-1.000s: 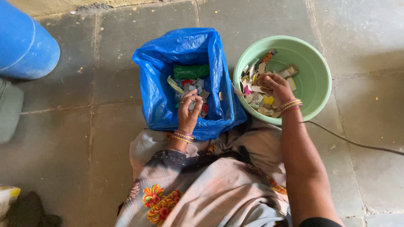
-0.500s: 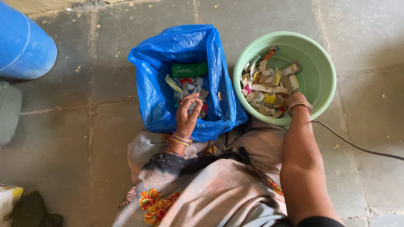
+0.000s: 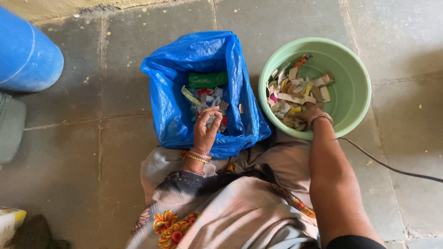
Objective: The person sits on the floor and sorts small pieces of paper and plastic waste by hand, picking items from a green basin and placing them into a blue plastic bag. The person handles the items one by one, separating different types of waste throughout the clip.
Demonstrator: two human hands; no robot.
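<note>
An open blue plastic bag [image 3: 175, 87] lies on the stone floor in front of me, with several paper scraps [image 3: 207, 99] and a green packet [image 3: 207, 79] inside. My left hand [image 3: 206, 127] is inside the bag, its fingers pinched on a few scraps. To the right stands a green plastic basin [image 3: 350, 92] holding a heap of torn coloured paper pieces [image 3: 295, 94]. My right hand [image 3: 310, 113] is pushed down into that heap at the basin's near edge; its fingers are buried and hidden. Both wrists wear bangles.
A blue barrel [image 3: 25, 55] lies at the far left, with a grey-green container [image 3: 9, 127] below it. A black cable [image 3: 392, 166] runs across the floor at the right. My lap, in patterned cloth [image 3: 221, 207], fills the bottom; a small box [image 3: 9, 223] sits bottom left.
My right hand has drawn back from the top of the heap to the basin's near edge and sunk into the scraps. My left hand stayed in the bag, fingers curling on scraps.
</note>
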